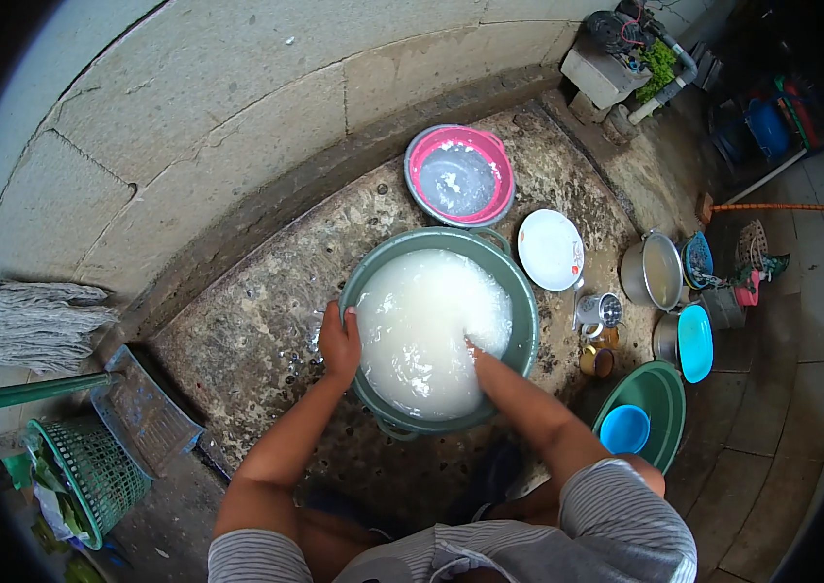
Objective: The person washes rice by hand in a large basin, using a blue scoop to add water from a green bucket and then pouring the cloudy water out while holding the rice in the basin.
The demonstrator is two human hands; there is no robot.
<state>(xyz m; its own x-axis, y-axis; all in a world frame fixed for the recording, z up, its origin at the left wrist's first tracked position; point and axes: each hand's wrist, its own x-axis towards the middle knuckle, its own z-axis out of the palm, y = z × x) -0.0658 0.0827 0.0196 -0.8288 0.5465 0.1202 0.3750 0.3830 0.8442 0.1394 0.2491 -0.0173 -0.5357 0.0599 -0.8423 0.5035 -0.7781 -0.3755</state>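
Head camera, looking steeply down from above the person's own lap.

The single fisheye view faces the wet stone floor just ahead, close enough that the big green basin sits at centre. Forearms enter from the lower edge, straight lines bow near the dark rim, and the curb arcs across the top.

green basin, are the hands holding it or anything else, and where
The left hand grips the green basin by its left rim. The right hand is sunk in milky water; any hold cannot be told.
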